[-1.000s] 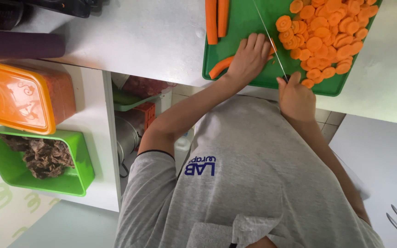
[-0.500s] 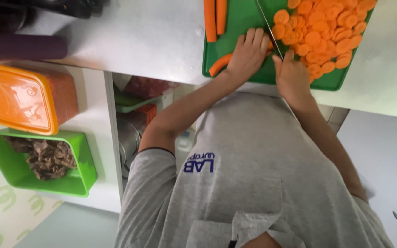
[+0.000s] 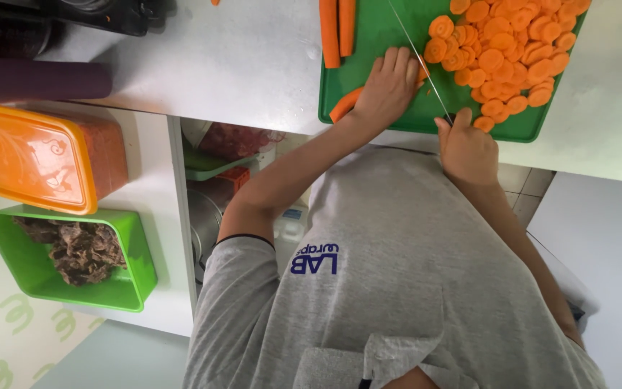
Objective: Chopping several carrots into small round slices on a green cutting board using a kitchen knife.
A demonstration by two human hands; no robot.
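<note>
My left hand (image 3: 386, 90) presses a carrot (image 3: 345, 106) flat on the green cutting board (image 3: 390, 29); my right hand (image 3: 467, 150) is closed around the knife (image 3: 419, 54). The carrot looks stiff, round and roll-prone (possibly slick): grip from above, fingers curled behind the blade.

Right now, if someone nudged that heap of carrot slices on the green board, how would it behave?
The carrot slices look like thin, stiff rounds lying loose, so they would probably scatter rather than move together. Those lying flat should slide; any knocked onto its edge might roll. Some sit close to the rim of the green cutting board, so a push could send them onto the counter.
</note>
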